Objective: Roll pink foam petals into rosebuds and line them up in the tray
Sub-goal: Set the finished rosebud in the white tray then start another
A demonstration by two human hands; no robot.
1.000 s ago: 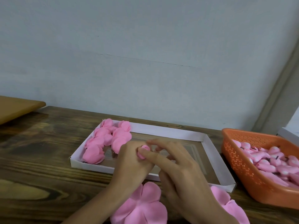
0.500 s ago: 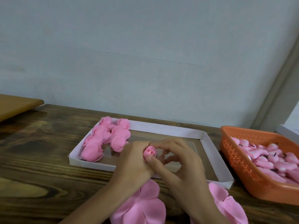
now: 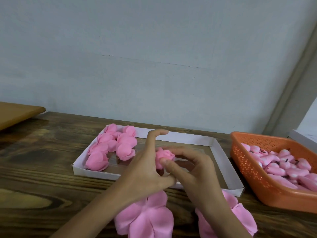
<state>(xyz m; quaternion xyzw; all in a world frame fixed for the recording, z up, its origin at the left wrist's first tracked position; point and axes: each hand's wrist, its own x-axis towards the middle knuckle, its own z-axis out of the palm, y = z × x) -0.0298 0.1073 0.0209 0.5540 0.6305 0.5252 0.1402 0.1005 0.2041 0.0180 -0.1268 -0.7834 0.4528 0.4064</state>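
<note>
Both my hands meet over the front of the white tray (image 3: 223,158). A small pink rosebud (image 3: 163,156) sits between them. My left hand (image 3: 145,169) holds its left side, with the index finger lifted straight up. My right hand (image 3: 190,170) pinches the bud from the right with thumb and fingertips. Several finished rosebuds (image 3: 111,148) lie in two rows at the tray's left end. Flat pink foam petals (image 3: 145,219) lie on the table under my wrists, and more petals (image 3: 240,219) lie to the right.
An orange perforated basket (image 3: 243,162) with several pink bud cores stands at the right. A light wooden board (image 3: 15,114) juts in at the far left. The dark wooden table (image 3: 34,177) backs onto a pale wall.
The bud has grown from a tight small roll into a fuller rosebud between my fingers. My left index finger has lifted away from it. Both hands stayed over the tray's front.
</note>
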